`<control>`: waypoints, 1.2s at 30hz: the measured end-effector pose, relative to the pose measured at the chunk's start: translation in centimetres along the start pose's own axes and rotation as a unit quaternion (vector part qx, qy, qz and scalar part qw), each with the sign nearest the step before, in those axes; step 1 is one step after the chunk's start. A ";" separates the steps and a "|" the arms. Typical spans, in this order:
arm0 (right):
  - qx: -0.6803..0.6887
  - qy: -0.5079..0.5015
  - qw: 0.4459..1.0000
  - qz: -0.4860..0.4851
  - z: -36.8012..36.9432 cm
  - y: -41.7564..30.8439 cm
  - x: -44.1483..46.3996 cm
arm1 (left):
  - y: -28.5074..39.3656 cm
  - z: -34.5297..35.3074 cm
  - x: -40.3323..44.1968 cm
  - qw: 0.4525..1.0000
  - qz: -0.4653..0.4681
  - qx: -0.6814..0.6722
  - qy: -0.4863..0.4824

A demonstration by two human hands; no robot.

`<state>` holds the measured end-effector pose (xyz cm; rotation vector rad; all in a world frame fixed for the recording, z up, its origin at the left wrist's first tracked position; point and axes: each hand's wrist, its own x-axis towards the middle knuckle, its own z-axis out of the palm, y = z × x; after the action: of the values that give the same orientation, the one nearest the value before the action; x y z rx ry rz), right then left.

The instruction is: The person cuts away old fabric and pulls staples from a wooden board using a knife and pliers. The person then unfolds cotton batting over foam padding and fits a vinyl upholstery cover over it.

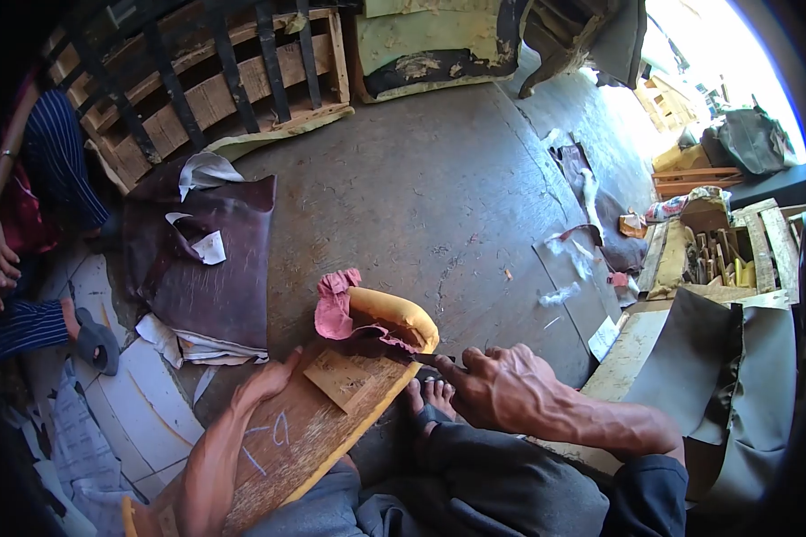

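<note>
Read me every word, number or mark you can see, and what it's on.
"T 9", probably: hand-drawn on the wooden board; the second character is uncertain.
White slip on the right: any writing too small to read.
Crumpled colourful bag: any print too blurred to read.

We were right inside an upholstery workshop, and everything around us showed it: a bare wooden frame (201, 100) strung with dark straps (229, 76), tattered foam (439, 38), maroon leather-like sheeting (237, 210), white fluff (560, 295) strewn across the floor (376, 192), wood offcuts (718, 257) in a box!
</note>
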<state>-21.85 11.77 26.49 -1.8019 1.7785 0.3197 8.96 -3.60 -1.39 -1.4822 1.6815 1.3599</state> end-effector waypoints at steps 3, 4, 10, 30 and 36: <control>-0.062 -0.051 0.996 -0.045 -0.5 0.3 1.0 | 2.4 -1.6 -2.2 0.998 -0.043 0.003 -0.043; -0.083 -0.068 0.992 -0.066 -0.5 0.4 1.3 | 2.9 -2.0 -2.9 0.998 -0.045 -0.001 -0.043; -0.033 -0.151 0.988 0.001 -1.2 -0.5 1.9 | 3.4 -2.4 -2.7 0.999 -0.007 0.051 -0.007; -0.007 0.052 0.998 -0.024 9.8 2.3 -3.1 | 5.3 -3.9 -3.7 0.988 0.006 0.155 0.014; 0.190 -0.002 0.982 -0.001 11.3 5.3 -2.1 | 6.3 -4.5 -4.8 0.992 -0.022 0.120 0.007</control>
<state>-24.64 20.07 17.33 -1.5296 1.6989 -0.0201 5.38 -6.29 6.61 -1.3843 1.7420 1.0830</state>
